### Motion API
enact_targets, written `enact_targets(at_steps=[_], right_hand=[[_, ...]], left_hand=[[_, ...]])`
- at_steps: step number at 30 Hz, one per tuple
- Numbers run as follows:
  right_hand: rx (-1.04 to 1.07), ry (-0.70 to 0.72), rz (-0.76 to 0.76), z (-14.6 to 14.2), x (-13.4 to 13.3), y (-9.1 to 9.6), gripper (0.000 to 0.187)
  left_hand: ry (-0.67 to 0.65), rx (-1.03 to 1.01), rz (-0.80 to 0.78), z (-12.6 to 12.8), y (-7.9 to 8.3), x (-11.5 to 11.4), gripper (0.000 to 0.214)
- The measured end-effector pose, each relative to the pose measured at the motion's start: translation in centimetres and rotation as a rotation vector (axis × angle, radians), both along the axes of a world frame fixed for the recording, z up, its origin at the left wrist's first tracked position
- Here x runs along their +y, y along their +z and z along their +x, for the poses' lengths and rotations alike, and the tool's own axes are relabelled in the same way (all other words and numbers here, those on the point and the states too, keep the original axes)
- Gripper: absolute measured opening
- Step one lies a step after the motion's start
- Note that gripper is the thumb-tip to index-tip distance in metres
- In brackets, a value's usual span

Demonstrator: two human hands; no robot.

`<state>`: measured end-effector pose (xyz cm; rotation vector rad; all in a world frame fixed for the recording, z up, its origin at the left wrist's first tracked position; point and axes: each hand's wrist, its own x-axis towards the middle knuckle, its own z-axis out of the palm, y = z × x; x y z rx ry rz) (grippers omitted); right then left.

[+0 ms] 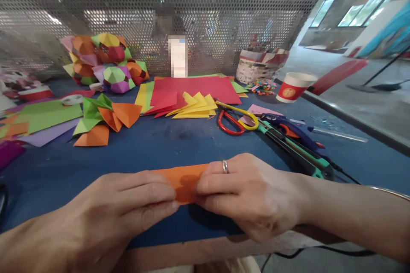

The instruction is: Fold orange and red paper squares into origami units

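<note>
A folded strip of orange paper (185, 182) lies between my two hands near the front edge of the blue table. My left hand (128, 200) grips its left end, fingers pressed together over the paper. At the other end my right hand (243, 192), with a ring on one finger, pinches the strip; its thumb is mostly hidden. Only the middle of the strip shows. Beyond my hands lie folded paper pieces: orange ones (120, 115), green ones (96, 108) and several yellow ones (194, 106).
Scissors with red and yellow handles (230, 123), a green-and-black cutter (294, 149) and a blue glue gun (297, 134) lie to the right. Further back are a paper cup (293, 87), red sheets (195, 87) and folded paper balls (109, 62). A perforated metal panel (208, 21) stands behind.
</note>
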<state>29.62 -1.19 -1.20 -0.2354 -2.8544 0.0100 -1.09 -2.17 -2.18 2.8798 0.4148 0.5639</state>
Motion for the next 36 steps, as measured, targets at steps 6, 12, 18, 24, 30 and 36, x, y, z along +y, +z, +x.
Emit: enact_targets(at_steps=[6,12,18,24,30,36], right_hand=[[0.017,-0.001,-0.053,0.1,0.0,-0.1,0.019],[0.108,0.005,-0.052,0.1,-0.1,-0.3,0.023],[0.179,0.012,-0.028,0.1,-0.2,-0.5,0.029],[0.151,0.000,-0.029,0.2,-0.1,-0.6,0.029],[0.130,-0.001,-0.002,0.1,-0.2,-0.5,0.020],[0.126,0.002,0.009,0.1,-0.2,-0.3,0.022]], left_hand=[[-0.024,0.151,0.119,-1.3,1.4,-0.6,0.066],[0.214,0.128,0.095,-3.8,0.5,-2.7,0.068],[0.279,0.099,0.061,-5.2,-0.1,-3.5,0.068],[0.171,0.127,0.131,-5.0,1.1,-2.6,0.068],[-0.002,0.191,0.241,0.5,3.7,-1.4,0.061],[0.015,0.152,0.110,2.8,3.1,-0.6,0.041]])
